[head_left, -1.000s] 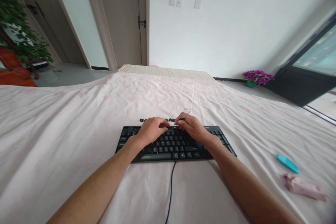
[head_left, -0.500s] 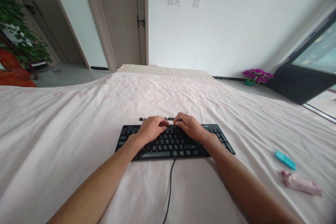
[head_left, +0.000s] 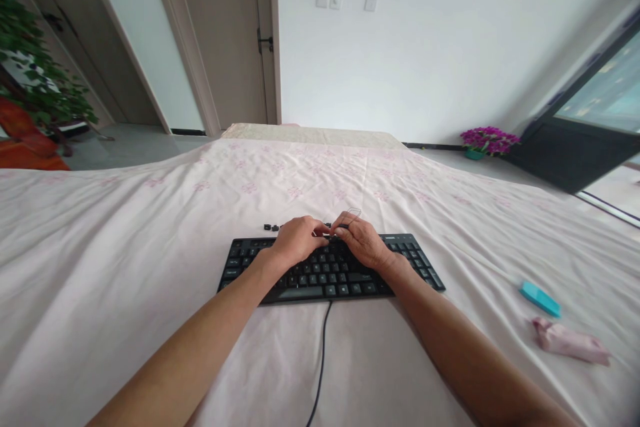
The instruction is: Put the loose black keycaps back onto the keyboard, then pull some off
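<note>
A black keyboard (head_left: pixel 310 292) lies on the pink-white cloth with its cable running toward me. My right hand (head_left: pixel 361 241) is closed over its far edge on a wire keycap puller (head_left: pixel 355 212), whose wire loop sticks out past the fingers. My left hand (head_left: pixel 299 240) meets it from the left, thumb and fingers drawn together near the top row of keys. What the left fingertips hold, if anything, is too small to make out. Several loose black keycaps (head_left: pixel 268 227) lie in a row just beyond the keyboard, partly hidden by both hands.
To the right lie a light-blue flat object (head_left: pixel 540 299) and a crumpled pink cloth (head_left: pixel 571 341). The patterned bedsheet (head_left: pixel 150 247) has folds in it. Beyond stand a door (head_left: pixel 220 33), a white wall and a pot of purple flowers (head_left: pixel 487 140).
My left hand has shifted slightly right and up, so its fingertips come closer to my right hand. The puller's wire loop shows more above my right fingers. The view has tilted slightly.
</note>
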`<state>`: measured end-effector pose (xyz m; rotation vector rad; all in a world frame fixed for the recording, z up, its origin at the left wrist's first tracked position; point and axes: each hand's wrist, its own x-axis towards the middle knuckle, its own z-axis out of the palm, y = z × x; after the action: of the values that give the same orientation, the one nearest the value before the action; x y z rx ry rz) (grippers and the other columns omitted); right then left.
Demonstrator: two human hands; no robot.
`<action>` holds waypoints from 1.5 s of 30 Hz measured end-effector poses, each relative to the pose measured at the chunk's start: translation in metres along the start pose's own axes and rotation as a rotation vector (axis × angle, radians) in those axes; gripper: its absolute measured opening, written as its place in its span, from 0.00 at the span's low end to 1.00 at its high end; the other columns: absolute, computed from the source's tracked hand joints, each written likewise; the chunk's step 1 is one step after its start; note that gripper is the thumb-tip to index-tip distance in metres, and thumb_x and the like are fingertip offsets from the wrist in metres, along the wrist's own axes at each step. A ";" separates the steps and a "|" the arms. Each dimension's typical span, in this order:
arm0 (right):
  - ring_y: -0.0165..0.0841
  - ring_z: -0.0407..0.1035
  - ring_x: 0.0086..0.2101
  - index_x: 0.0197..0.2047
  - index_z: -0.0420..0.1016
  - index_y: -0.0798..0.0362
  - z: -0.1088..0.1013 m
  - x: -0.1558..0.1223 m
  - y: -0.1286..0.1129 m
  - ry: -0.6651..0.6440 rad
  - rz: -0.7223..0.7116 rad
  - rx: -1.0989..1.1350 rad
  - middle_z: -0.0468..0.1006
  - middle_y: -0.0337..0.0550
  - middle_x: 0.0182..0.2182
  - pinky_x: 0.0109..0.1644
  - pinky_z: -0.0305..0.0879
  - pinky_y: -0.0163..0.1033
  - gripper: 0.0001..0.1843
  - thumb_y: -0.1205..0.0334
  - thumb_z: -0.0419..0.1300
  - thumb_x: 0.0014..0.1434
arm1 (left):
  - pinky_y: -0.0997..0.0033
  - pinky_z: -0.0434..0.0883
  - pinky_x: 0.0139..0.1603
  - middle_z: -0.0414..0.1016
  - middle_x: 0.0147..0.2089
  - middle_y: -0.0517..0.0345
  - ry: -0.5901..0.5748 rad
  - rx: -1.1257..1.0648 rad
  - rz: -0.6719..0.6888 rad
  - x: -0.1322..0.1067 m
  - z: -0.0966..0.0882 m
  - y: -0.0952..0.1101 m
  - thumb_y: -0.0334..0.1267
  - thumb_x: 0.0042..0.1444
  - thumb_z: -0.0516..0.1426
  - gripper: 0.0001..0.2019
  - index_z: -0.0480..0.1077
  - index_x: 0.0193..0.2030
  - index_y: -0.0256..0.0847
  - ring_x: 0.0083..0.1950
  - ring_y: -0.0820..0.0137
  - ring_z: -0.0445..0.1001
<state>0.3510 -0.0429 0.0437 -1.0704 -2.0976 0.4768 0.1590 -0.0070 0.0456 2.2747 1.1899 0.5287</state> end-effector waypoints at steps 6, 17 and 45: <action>0.35 0.68 0.40 0.37 0.71 0.50 0.003 -0.001 -0.001 0.016 -0.047 0.001 0.72 0.44 0.35 0.48 0.65 0.42 0.15 0.57 0.46 0.68 | 0.71 0.64 0.36 0.76 0.35 0.59 0.101 0.023 0.034 0.004 0.021 0.007 0.48 0.52 0.60 0.10 0.78 0.36 0.47 0.36 0.67 0.74; 0.34 0.69 0.37 0.36 0.72 0.50 0.005 -0.004 -0.001 0.155 -0.027 0.045 0.73 0.43 0.33 0.45 0.66 0.41 0.14 0.57 0.47 0.67 | 0.71 0.66 0.37 0.76 0.34 0.59 0.159 -0.064 0.075 0.002 0.026 0.007 0.45 0.52 0.61 0.09 0.77 0.36 0.43 0.35 0.69 0.73; 0.33 0.69 0.36 0.39 0.73 0.50 0.008 -0.004 -0.007 0.320 -0.094 -0.030 0.73 0.42 0.33 0.43 0.66 0.41 0.11 0.62 0.50 0.66 | 0.71 0.72 0.42 0.80 0.37 0.57 0.161 -0.489 -0.038 0.009 0.024 -0.006 0.35 0.48 0.61 0.09 0.76 0.38 0.40 0.38 0.69 0.77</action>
<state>0.3430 -0.0508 0.0411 -0.9874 -1.8652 0.2121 0.1734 -0.0028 0.0243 1.8168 1.0362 0.8931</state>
